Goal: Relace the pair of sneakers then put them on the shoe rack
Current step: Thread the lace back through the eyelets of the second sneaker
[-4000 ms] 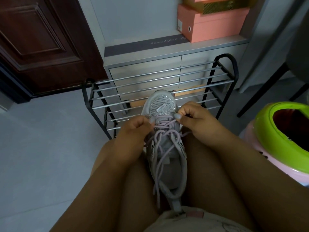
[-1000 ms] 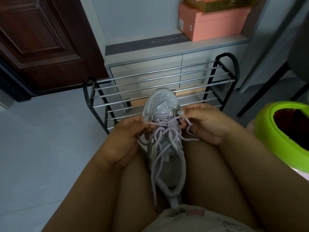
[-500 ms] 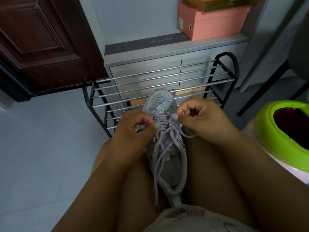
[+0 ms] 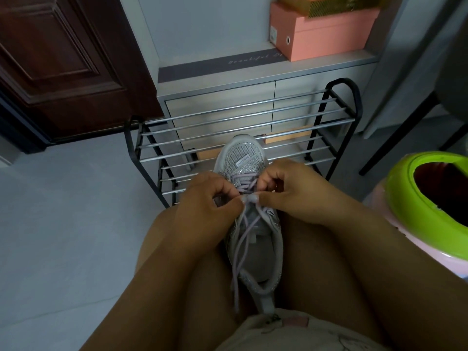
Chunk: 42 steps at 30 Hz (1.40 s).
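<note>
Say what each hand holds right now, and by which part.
Both the left hand and the right hand pinch the lace over the sneaker, near the middle eyelets. The lace ends hang loose.

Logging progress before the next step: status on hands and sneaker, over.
Left hand and right hand both pinching the lace. Sneaker between the thighs, part laced. Shoe rack ahead; nothing blocking it.

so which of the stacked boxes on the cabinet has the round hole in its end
The lower one, the pink shoebox; the gold patterned box sits on top and shows no such hole.
</note>
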Available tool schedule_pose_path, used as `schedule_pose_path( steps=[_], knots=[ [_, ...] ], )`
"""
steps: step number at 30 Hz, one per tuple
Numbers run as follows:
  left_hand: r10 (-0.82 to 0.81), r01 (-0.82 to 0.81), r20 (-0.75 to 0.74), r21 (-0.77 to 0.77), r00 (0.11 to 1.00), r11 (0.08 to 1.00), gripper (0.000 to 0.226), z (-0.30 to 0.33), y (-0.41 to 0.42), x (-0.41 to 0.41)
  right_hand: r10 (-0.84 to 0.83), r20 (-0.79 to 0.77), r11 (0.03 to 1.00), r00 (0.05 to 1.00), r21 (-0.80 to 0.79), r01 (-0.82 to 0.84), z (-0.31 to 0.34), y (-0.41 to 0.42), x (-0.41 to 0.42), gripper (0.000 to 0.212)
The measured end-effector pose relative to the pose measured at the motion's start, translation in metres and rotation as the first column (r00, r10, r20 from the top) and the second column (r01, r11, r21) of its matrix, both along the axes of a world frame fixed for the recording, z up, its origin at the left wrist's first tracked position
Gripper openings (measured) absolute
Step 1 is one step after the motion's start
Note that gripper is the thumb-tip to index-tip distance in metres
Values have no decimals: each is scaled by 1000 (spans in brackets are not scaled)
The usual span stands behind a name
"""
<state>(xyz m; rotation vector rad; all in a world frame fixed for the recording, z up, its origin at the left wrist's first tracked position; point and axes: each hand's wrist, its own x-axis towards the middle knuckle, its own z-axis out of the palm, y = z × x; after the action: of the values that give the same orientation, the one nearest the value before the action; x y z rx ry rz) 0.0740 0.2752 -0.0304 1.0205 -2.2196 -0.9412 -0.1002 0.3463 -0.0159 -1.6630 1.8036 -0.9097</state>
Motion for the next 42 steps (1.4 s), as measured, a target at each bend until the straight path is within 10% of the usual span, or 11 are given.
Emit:
schedule_pose_path(
  steps=[10,18,25,31,42],
  knots=[
    [35,-20,-89,159,995,987,13,4,3,2,-70,537,997,840,73,36,-3,6,-10,16],
    [-52,59,-56,132,997,990,20,7,7,2,28,-36,993,999,-116,-32,-2,-2,2,12],
    [-1,4,-34,89,999,996,22,1,1,3,-33,154,997,988,-63,43,-2,-1,-8,14],
    [-1,5,-62,61,998,998,24,1,3,2,-9,-120,997,993,-72,0,-6,-2,0,18],
    [3,-1,-74,27,997,1000,28,-2,2,4,77,-127,993,989,-80,-88,-4,-1,0,20]
  ],
)
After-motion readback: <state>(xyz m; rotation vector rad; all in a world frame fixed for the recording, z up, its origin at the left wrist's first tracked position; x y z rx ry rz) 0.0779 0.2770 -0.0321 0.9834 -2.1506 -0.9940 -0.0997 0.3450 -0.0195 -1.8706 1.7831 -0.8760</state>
